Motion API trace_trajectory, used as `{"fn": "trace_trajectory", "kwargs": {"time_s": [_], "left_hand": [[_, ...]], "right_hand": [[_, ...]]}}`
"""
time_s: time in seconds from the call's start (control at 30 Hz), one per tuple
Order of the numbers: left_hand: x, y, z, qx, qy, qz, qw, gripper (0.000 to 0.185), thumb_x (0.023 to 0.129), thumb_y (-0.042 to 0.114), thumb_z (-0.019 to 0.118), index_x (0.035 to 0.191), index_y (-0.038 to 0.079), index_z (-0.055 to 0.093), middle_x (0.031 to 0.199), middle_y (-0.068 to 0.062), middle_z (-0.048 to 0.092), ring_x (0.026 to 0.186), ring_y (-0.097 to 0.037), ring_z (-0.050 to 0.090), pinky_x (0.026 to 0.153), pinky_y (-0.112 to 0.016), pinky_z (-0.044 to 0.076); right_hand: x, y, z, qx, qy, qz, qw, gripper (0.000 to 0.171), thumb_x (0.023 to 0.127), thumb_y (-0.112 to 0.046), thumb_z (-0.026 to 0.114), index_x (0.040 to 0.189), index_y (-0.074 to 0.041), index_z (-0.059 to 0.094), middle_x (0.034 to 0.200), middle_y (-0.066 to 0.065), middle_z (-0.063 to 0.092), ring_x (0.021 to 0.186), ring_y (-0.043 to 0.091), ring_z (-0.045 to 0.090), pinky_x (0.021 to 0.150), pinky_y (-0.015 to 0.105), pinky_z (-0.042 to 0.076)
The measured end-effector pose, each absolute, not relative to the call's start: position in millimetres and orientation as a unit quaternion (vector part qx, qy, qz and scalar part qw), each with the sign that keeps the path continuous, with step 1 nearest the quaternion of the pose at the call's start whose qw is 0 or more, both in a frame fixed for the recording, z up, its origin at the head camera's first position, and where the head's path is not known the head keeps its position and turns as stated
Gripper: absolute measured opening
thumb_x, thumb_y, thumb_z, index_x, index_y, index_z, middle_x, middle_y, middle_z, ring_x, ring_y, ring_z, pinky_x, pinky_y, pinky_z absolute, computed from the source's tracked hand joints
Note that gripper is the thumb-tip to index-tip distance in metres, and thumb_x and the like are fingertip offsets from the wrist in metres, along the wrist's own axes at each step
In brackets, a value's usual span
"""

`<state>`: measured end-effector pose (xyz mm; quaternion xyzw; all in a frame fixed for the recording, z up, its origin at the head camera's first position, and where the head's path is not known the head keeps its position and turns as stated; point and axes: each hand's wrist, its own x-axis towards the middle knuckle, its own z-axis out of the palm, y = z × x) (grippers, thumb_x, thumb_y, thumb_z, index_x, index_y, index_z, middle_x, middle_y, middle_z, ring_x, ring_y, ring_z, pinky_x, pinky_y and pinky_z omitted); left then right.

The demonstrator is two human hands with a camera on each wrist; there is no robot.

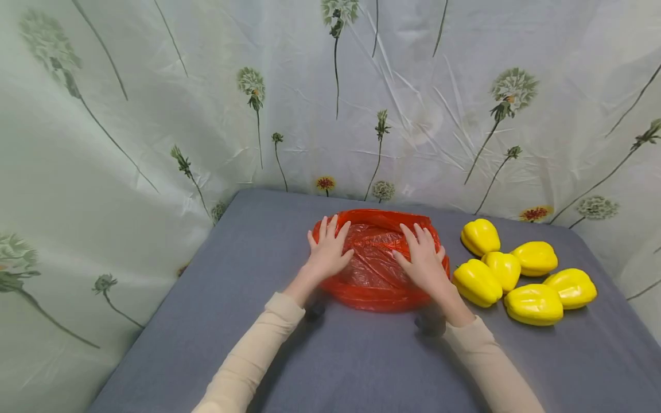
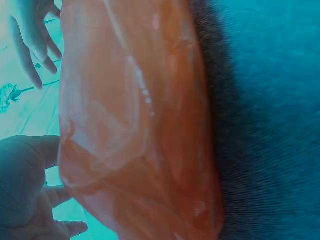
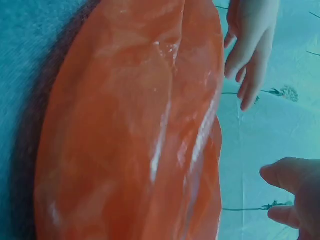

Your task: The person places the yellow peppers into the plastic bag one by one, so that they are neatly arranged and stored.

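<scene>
A red plastic bag (image 1: 374,298) lies on the grey cloth surface with its mouth spread wide and its rim raised. Over the bag's left side my left hand (image 1: 328,252) reaches with fingers extended and spread. My right hand (image 1: 424,258) is over the right side, its fingers likewise straight and apart. In the left wrist view the bag's wall (image 2: 135,120) fills the middle, and the left fingers stand at its edge. The right wrist view shows the bag's outer side (image 3: 130,130), with the right thumb and a finger beside it. Neither hand grips anything.
Several yellow bell peppers (image 1: 534,304) lie in a group right of the bag. Grey cloth (image 1: 217,321) covers the table. A pale curtain (image 1: 310,86) printed with dandelions hangs behind and to the left.
</scene>
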<state>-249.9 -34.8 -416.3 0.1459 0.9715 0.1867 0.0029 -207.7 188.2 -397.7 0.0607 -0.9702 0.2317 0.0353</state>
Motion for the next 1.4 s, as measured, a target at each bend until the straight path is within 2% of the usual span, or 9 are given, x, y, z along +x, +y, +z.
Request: {"fn": "trace_trajectory", "kwargs": {"time_s": [0.1,0.4,0.53,0.67,0.8,1.03,1.13,1.3,1.4], "left_hand": [[-248,-39,-418,0.144,0.97,0.197,-0.012,0.066,0.092,0.036,0.053,0.149,0.021,0.024,0.159,-0.011,0.011,0.148,-0.033,0.001,0.112,-0.068,0.009],[-245,-56,-425,0.124,0.953,0.266,-0.075,0.057,0.089,0.026,0.058,0.141,0.012,0.04,0.153,-0.014,0.025,0.145,-0.034,0.014,0.113,-0.063,0.015],[-243,-64,-429,0.108,0.939,0.317,-0.083,0.054,0.088,0.022,0.058,0.138,0.009,0.043,0.151,-0.017,0.028,0.144,-0.035,0.016,0.112,-0.062,0.017],[-242,-70,-434,0.097,0.927,0.356,-0.069,0.053,0.089,0.023,0.057,0.138,0.009,0.043,0.151,-0.018,0.028,0.143,-0.035,0.018,0.112,-0.062,0.018],[-241,-75,-436,0.087,0.916,0.387,-0.052,0.054,0.089,0.022,0.057,0.139,0.009,0.042,0.151,-0.019,0.027,0.142,-0.035,0.019,0.112,-0.062,0.02],[-239,-82,-442,0.076,0.902,0.424,-0.027,0.056,0.089,0.019,0.056,0.14,0.005,0.038,0.15,-0.023,0.024,0.14,-0.039,0.022,0.11,-0.059,0.03],[-239,-84,-445,0.083,0.901,0.426,-0.022,0.057,0.089,0.018,0.056,0.141,0.004,0.037,0.148,-0.024,0.028,0.138,-0.039,0.027,0.11,-0.058,0.032],[-240,-86,-450,0.106,0.896,0.43,-0.022,0.056,0.089,0.017,0.056,0.141,0.003,0.038,0.142,-0.022,0.039,0.133,-0.036,0.038,0.11,-0.053,0.035],[-240,-88,-454,0.115,0.891,0.439,-0.02,0.056,0.089,0.017,0.057,0.14,0.003,0.039,0.141,-0.022,0.041,0.132,-0.036,0.04,0.11,-0.053,0.035]], "right_hand": [[-205,193,-396,0.065,-0.969,0.231,0.067,0.066,0.091,-0.028,0.057,0.147,-0.011,0.027,0.151,0.023,0.024,0.139,0.043,0.02,0.101,0.074,0.017],[-196,215,-397,0.069,-0.955,0.24,0.159,0.051,0.09,-0.019,0.058,0.136,-0.004,0.044,0.136,0.024,0.047,0.124,0.043,0.043,0.099,0.066,0.036],[-191,229,-402,0.072,-0.941,0.253,0.215,0.045,0.088,-0.014,0.06,0.129,0.0,0.05,0.127,0.024,0.054,0.116,0.041,0.05,0.097,0.062,0.041],[-183,241,-402,0.065,-0.93,0.266,0.244,0.043,0.086,-0.01,0.061,0.126,0.002,0.053,0.124,0.025,0.056,0.114,0.041,0.051,0.097,0.061,0.042],[-174,252,-399,0.044,-0.931,0.27,0.242,0.043,0.086,-0.009,0.061,0.127,0.001,0.052,0.127,0.026,0.054,0.117,0.042,0.049,0.098,0.062,0.041],[-162,273,-396,0.001,-0.937,0.277,0.213,0.043,0.089,-0.011,0.056,0.129,0.003,0.049,0.129,0.028,0.051,0.118,0.044,0.046,0.098,0.062,0.037],[-158,283,-396,-0.015,-0.941,0.273,0.2,0.044,0.09,-0.013,0.055,0.13,0.004,0.048,0.128,0.029,0.051,0.117,0.045,0.045,0.098,0.063,0.037],[-154,298,-398,-0.031,-0.957,0.247,0.148,0.047,0.092,-0.018,0.051,0.133,0.006,0.044,0.129,0.033,0.048,0.118,0.047,0.042,0.097,0.064,0.035],[-152,302,-398,-0.035,-0.965,0.237,0.109,0.05,0.093,-0.021,0.049,0.134,0.007,0.042,0.129,0.034,0.045,0.119,0.048,0.04,0.098,0.065,0.034]]}}
